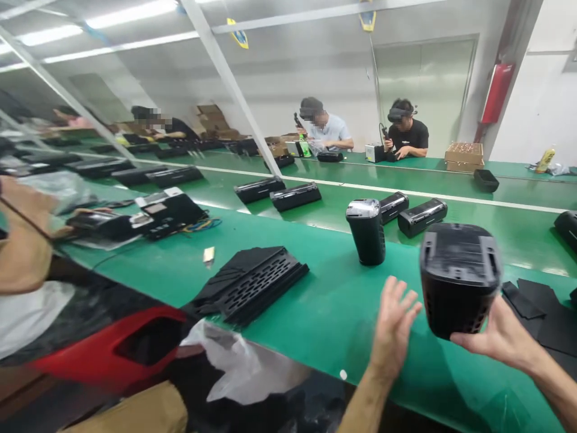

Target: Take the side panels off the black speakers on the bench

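Note:
My right hand [493, 331] grips the lower end of a black plastic housing [460, 282], held upright above the green bench. Its shiny end cap faces up and slots show along its side. Just left of it, my left hand [395, 328] is raised with fingers spread, holding nothing and apart from the housing. A second black housing [367, 234] stands on end on the bench beyond my left hand. To the left lies a stack of black perforated panels [264, 282]. Flat black sheets [536, 307] lie to the right of my right hand.
A green conveyor belt [342, 187] runs behind the bench [315, 313], carrying several black housings [295, 196]. Co-workers [322, 126] sit along the far side. At my left another person's arm [24, 234] is near an opened device [166, 210]. A plastic bag [243, 361] hangs at the front edge.

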Motion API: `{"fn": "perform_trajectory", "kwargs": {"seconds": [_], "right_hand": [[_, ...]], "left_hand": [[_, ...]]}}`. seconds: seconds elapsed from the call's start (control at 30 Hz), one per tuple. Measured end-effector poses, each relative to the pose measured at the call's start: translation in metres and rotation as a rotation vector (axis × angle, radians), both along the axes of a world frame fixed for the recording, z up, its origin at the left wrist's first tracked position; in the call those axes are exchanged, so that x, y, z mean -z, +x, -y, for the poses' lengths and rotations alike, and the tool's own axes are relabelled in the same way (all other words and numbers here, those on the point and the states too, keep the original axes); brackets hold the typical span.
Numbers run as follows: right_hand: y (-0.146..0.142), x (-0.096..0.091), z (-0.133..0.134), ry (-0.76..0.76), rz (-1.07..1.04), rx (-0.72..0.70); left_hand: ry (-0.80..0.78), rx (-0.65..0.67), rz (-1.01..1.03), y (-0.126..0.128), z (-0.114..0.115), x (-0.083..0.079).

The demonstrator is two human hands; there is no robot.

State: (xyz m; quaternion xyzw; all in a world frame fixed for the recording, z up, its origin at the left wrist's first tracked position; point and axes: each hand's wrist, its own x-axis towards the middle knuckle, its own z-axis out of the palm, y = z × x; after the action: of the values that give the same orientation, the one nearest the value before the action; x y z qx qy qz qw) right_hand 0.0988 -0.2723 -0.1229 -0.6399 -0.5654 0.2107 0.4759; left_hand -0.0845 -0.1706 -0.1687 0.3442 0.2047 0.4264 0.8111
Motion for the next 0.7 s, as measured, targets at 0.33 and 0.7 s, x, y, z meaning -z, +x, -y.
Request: {"fn": "perform_trajectory", "kwargs": {"seconds": [0.33,0.7], "right_hand": [[0.029,-0.015,0.018,-0.016,0.742,-0.114],[0.032,0.027,0.046,-0.039,-0.122,0.083]], "left_hand": [[0.485,-0.017,-0.456,-0.041,-0.021,-0.014],[0.484,0.099,-0.438,-0.053,-0.02,-0.003]]}}
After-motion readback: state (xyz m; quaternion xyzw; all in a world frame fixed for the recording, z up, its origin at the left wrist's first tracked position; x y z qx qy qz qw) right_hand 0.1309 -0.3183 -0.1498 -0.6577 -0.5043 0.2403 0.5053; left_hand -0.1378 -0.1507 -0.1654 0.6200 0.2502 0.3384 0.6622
